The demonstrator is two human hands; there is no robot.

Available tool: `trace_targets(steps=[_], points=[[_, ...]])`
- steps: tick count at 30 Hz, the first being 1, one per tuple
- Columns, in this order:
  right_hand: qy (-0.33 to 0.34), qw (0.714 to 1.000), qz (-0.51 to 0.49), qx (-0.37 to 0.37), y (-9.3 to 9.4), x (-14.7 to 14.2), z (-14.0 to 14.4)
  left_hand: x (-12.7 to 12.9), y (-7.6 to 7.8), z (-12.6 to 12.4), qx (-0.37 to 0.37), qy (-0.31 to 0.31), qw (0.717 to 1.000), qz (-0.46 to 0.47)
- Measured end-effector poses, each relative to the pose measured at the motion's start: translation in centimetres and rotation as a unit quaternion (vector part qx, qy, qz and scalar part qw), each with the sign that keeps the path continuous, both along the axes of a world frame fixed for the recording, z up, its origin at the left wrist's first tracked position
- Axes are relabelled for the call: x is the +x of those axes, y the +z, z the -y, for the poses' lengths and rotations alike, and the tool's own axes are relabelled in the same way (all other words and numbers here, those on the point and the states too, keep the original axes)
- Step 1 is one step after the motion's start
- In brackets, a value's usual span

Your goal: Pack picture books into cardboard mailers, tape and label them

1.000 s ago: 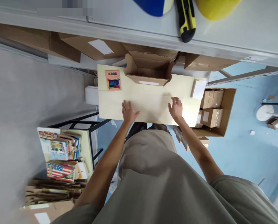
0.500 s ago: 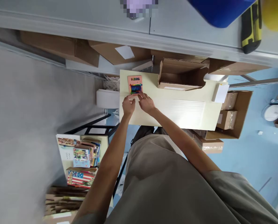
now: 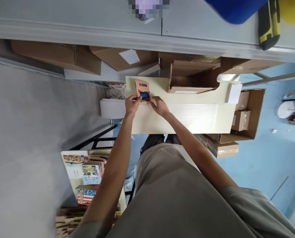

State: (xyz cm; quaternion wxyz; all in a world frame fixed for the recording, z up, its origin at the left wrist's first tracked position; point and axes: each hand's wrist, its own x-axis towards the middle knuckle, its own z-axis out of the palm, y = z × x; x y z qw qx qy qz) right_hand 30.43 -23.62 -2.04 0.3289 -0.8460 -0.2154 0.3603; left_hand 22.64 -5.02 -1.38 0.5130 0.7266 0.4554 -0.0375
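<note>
Pink card (image 3: 142,91) with rainbow print flat on pale table (image 3: 199,119), left of open cardboard box (image 3: 192,79). Left hand (image 3: 131,104) pinching card's near-left edge, right hand (image 3: 159,106) fingertips at its near-right corner; full closure cannot be told. White slip (image 3: 234,93) right of box, at table's edge.

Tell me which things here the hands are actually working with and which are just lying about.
In hand:
- left hand and right hand, each at an edge of the small pink card
- pale table beneath it

Lying about:
- open cardboard box
- white slip
- yellow-black cutter
- picture books
</note>
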Motion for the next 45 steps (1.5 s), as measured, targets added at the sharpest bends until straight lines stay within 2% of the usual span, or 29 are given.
trace_targets(steps=[3, 5, 8, 10, 13, 17, 19, 22, 25, 29, 33, 36, 39, 45], points=[[-0.124, 0.985, -0.088, 0.08, 0.4, -0.2, 3.7, -2.5, 2.2, 2.6, -0.066, 0.038, 0.997, 0.01], [-0.173, 0.961, -0.167, 0.139, 0.9, -0.9, 7.2, -4.2, 3.1, 5.8, -0.14, 0.03, 0.989, 0.031], [-0.22, 0.928, -0.241, 0.182, 2.0, -2.3, 13.7, -5.5, 3.3, 12.2, -0.226, 0.005, 0.973, 0.056], [-0.256, 0.918, -0.252, 0.168, 2.5, -2.9, 18.3, -5.3, 2.8, 16.9, -0.251, -0.02, 0.967, 0.043], [-0.303, 0.922, -0.217, 0.11, 2.6, -3.0, 24.9, -3.7, 1.5, 23.2, -0.225, -0.107, 0.968, -0.001], [-0.306, 0.938, -0.159, 0.038, 1.9, -1.6, 31.7, -0.8, -0.1, 29.3, -0.114, -0.237, 0.963, -0.059], [-0.298, 0.944, -0.141, 0.009, 1.4, -0.6, 34.0, 0.4, -0.8, 31.6, -0.076, -0.266, 0.958, -0.078], [-0.276, 0.954, -0.115, -0.034, 0.8, 0.6, 36.0, 1.5, -1.7, 34.5, -0.048, -0.277, 0.954, -0.101], [-0.236, 0.964, -0.1, -0.073, 0.3, 1.3, 36.9, 1.8, -2.5, 36.2, -0.041, -0.255, 0.957, -0.131], [-0.194, 0.974, -0.07, -0.095, 0.2, 1.8, 38.2, 1.7, -3.2, 36.5, -0.054, -0.223, 0.963, -0.142], [-0.258, 0.953, 0.03, -0.155, 0.4, 2.5, 40.1, 1.7, -3.4, 35.8, -0.073, -0.216, 0.965, -0.13], [-0.271, 0.942, 0.038, -0.192, 0.1, 2.9, 40.9, 1.6, -3.5, 35.5, -0.097, -0.213, 0.965, -0.118], [-0.255, 0.947, 0.035, -0.193, -0.6, 3.1, 40.9, 1.3, -3.5, 35.4, -0.111, -0.211, 0.965, -0.109], [-0.286, 0.943, 0.056, -0.162, -1.3, 3.5, 41.5, 0.9, -3.4, 35.1, -0.081, -0.204, 0.971, -0.097]])
